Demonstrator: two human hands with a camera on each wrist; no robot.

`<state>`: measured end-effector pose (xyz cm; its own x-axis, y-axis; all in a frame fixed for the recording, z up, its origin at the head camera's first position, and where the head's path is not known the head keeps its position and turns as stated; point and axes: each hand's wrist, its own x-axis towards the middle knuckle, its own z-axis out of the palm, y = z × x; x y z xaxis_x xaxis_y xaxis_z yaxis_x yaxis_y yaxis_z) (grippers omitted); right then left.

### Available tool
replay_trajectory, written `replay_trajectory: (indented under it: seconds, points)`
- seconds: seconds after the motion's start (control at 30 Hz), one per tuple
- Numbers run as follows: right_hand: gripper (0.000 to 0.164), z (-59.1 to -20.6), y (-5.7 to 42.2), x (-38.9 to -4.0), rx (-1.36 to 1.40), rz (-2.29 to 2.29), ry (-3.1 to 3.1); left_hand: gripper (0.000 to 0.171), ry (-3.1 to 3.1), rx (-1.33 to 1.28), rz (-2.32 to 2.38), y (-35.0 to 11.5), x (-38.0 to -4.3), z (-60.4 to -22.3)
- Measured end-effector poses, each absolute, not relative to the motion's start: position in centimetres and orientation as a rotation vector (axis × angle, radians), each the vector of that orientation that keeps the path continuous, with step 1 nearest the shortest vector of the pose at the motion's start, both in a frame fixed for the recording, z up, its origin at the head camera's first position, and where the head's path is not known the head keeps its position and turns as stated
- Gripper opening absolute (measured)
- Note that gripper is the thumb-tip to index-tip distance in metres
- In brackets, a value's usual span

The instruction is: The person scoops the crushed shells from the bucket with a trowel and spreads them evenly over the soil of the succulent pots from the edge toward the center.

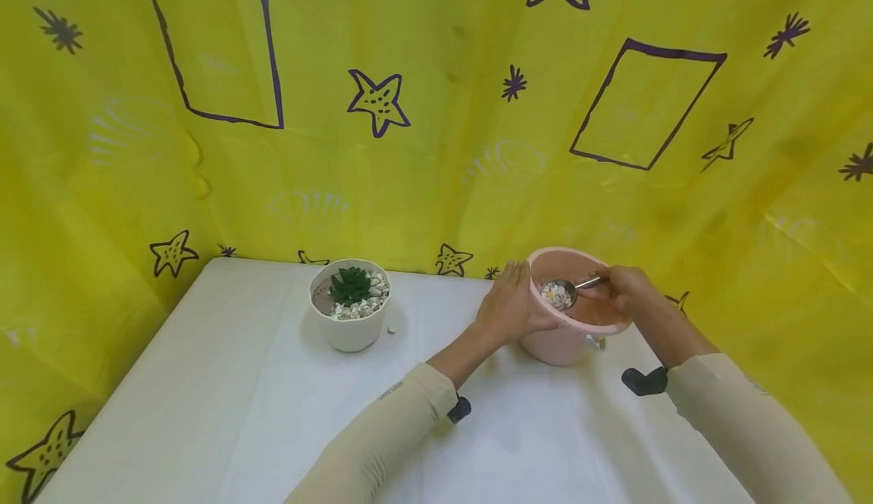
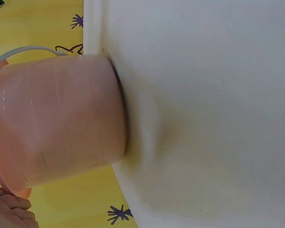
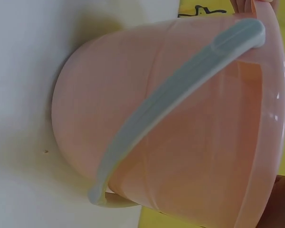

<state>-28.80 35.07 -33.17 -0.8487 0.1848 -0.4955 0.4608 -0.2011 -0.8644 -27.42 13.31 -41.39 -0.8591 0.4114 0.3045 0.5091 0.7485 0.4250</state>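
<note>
A pink bucket (image 1: 555, 346) stands on the white table toward the right in the head view. My left hand (image 1: 507, 311) grips its near-left rim, the fingers along the far side and the thumb lower down. My right hand (image 1: 630, 292) reaches over the right rim and holds a metal spoon (image 1: 589, 283) by its handle. The spoon's bowl is inside the bucket at the small white pebbles (image 1: 555, 296). In the right wrist view the bucket's pale grey handle (image 3: 175, 102) hangs down its outer side. The spoon is hidden in both wrist views.
Left of the bucket sits a cream pot (image 1: 352, 332) with a green succulent (image 1: 350, 286) and white pebbles on its soil. One small chip (image 1: 391, 330) lies beside the pot on the table (image 1: 225, 383). A yellow patterned curtain (image 1: 423, 178) hangs behind the table.
</note>
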Motion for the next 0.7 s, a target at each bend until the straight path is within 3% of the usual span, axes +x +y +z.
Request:
replay_trajectory:
  seconds: [0.3,0.57,0.7]
  points:
    - [0.023,-32.7,35.1,-28.7,0.800,-2.188,1.795,0.119,-2.774,-0.735,-0.770,13.3,-27.4,-41.3]
    - [0.030,-32.2,35.9,-28.4,0.838,-2.260,1.653,0.118,-2.759,-0.739,-0.749,13.3,-27.2,-41.2]
    - [0.023,-31.9,36.4,-28.3,0.898,-2.290,1.570,0.119,-2.770,-0.736,-0.740,13.3,-27.2,-41.2]
